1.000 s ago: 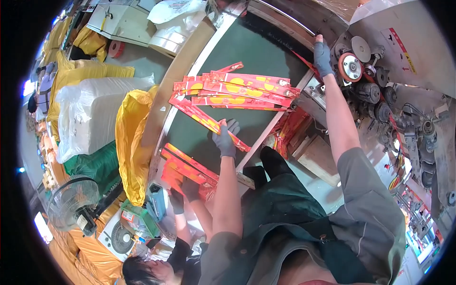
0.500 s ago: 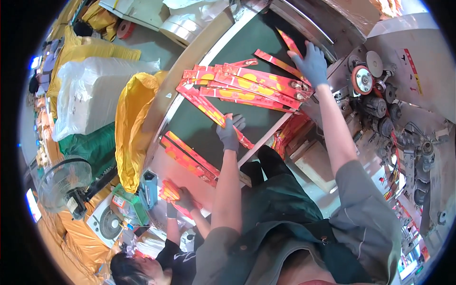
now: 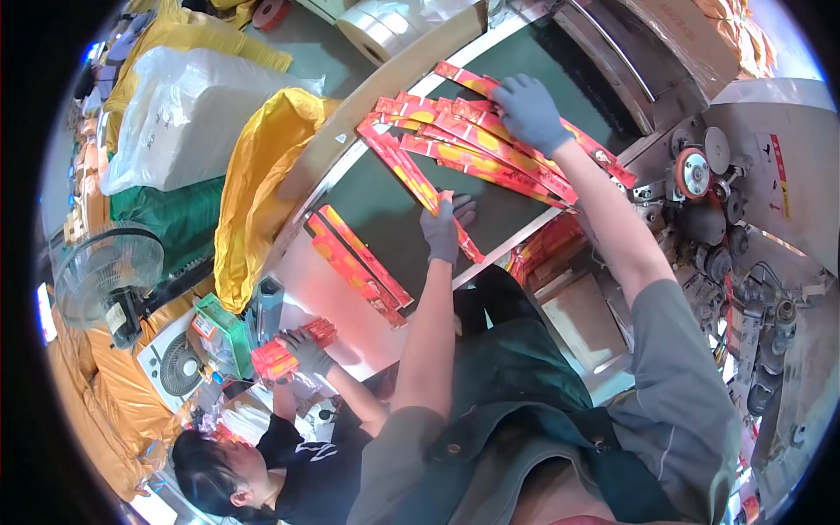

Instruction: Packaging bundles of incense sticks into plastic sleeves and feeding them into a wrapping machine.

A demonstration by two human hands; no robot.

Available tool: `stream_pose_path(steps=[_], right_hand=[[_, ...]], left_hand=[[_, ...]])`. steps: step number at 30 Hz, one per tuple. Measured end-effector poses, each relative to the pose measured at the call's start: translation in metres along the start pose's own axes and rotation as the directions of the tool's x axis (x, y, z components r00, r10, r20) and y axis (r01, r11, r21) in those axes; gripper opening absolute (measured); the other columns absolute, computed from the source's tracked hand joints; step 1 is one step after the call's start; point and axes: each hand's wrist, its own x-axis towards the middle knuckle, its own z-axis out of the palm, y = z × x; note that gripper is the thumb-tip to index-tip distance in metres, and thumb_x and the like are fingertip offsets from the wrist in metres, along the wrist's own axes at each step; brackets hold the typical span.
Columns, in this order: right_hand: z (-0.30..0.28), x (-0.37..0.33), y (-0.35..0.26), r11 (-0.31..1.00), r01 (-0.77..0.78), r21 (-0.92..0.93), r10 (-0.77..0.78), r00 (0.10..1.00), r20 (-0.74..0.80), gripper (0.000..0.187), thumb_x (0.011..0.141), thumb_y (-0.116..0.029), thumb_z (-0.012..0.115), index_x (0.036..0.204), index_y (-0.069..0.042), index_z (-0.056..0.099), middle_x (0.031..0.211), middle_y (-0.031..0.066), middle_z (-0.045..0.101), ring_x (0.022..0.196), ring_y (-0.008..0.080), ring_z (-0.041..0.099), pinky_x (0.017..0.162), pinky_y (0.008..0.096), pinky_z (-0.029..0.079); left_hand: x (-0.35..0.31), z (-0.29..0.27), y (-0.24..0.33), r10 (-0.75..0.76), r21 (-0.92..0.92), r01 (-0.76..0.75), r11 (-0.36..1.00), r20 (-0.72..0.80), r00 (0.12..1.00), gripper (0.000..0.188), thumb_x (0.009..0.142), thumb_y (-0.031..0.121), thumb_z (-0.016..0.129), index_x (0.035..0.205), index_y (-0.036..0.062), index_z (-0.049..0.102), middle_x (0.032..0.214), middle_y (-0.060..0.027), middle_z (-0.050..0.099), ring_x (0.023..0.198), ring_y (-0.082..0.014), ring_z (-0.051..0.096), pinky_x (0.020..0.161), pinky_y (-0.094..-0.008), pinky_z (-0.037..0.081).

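My left hand [image 3: 444,229], in a grey glove, is closed around a long, narrow red and yellow packet [image 3: 404,171] slanting across the dark green belt [image 3: 350,206]. My right hand [image 3: 532,114], also gloved, lies over the upper edge of a fanned pile of similar packets [image 3: 490,144]. Its fingers are stretched out and touch the packets; the palm side is hidden. From under its fingertips another packet [image 3: 459,77] sticks out to the upper left. Two more packets [image 3: 354,267] lie side by side near the belt's lower left end.
At the lower left a co-worker's gloved hands [image 3: 302,350] hold a bundle of red packets [image 3: 284,354]. Machine rollers [image 3: 693,172] stand on the right. A yellow sack [image 3: 262,192] and a fan [image 3: 109,276] are beyond the belt's left side.
My right hand has moved left over the pile, and the loose packets by it now lie against the pile. My left hand keeps its packet. The co-worker's bundle is raised.
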Motion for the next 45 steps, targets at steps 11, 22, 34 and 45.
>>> stream_pose_path(steps=[11, 22, 34, 45], right_hand=[[-0.053, -0.006, -0.02, 0.981, 0.009, -0.196, 0.019, 0.99, 0.138, 0.009, 0.062, -0.015, 0.059, 0.068, -0.009, 0.063, 0.084, 0.0082, 0.054, 0.086, 0.0255, 0.05, 0.073, 0.0357, 0.04], [-0.006, -0.017, 0.006, 0.953, -0.271, -0.138, 0.297, 0.928, 0.224, 0.075, 0.061, -0.055, 0.069, 0.111, -0.004, 0.048, 0.098, 0.018, 0.052, 0.091, 0.0355, 0.051, 0.076, 0.0419, 0.044], [-0.038, -0.006, -0.079, 0.716, -0.245, 0.654, 0.146, 0.968, 0.204, 0.065, 0.066, -0.038, 0.074, 0.111, -0.002, 0.046, 0.098, 0.0196, 0.058, 0.093, 0.0341, 0.058, 0.077, 0.0387, 0.047], [-0.043, -0.061, -0.095, 0.286, -0.241, 0.927, 0.135, 0.968, 0.21, 0.045, 0.078, -0.016, 0.065, 0.117, -0.002, 0.046, 0.108, 0.0127, 0.054, 0.096, 0.0224, 0.056, 0.08, 0.0337, 0.047]], left_hand=[[0.003, -0.006, -0.001, -0.035, -0.053, 0.035, 0.998, -0.003, 0.999, 0.028, 0.085, 0.022, 0.056, 0.103, 0.0016, 0.047, 0.093, -0.0191, 0.061, 0.075, -0.0255, 0.065, 0.063, -0.0317, 0.053], [-0.004, 0.022, 0.01, -0.02, -0.102, 0.036, 0.994, 0.156, 0.988, 0.039, 0.087, 0.025, 0.055, 0.114, 0.0004, 0.041, 0.103, -0.0156, 0.054, 0.094, -0.0249, 0.059, 0.077, -0.0368, 0.051], [-0.016, 0.072, 0.063, 0.454, -0.235, -0.411, 0.881, 0.17, 0.875, 0.045, 0.084, 0.025, 0.06, 0.118, -0.0001, 0.045, 0.107, -0.0081, 0.057, 0.096, -0.015, 0.055, 0.082, -0.0289, 0.045], [-0.07, 0.039, 0.101, 0.675, 0.009, -0.753, 0.658, 0.438, 0.594, 0.107, 0.048, 0.022, 0.087, 0.135, 0.0045, 0.026, 0.122, -0.0086, 0.048, 0.111, -0.0186, 0.048, 0.097, -0.0305, 0.038]])
